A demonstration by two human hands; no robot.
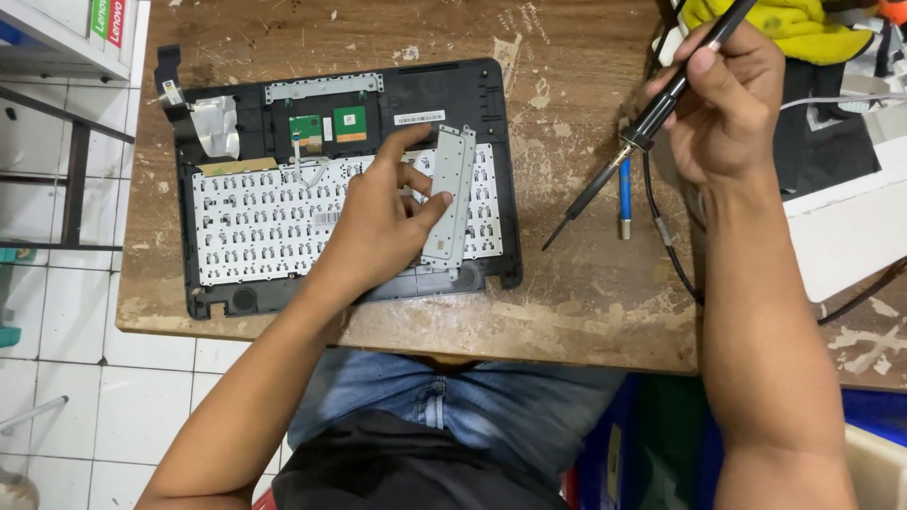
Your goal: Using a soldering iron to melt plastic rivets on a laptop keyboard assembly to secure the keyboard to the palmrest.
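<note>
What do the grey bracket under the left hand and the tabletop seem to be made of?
The grey bracket, held by the left hand on the laptop shell, looks like thin stamped sheet metal: matte silver-grey, flat, with punched holes. The tabletop looks like worn wood or plywood: brown grain, scratches and pale patches where the surface has flaked.

Worn, scratched wooden table (586, 312) over white tiled floor (57, 359), dark metal frame (76, 179) at left
</note>
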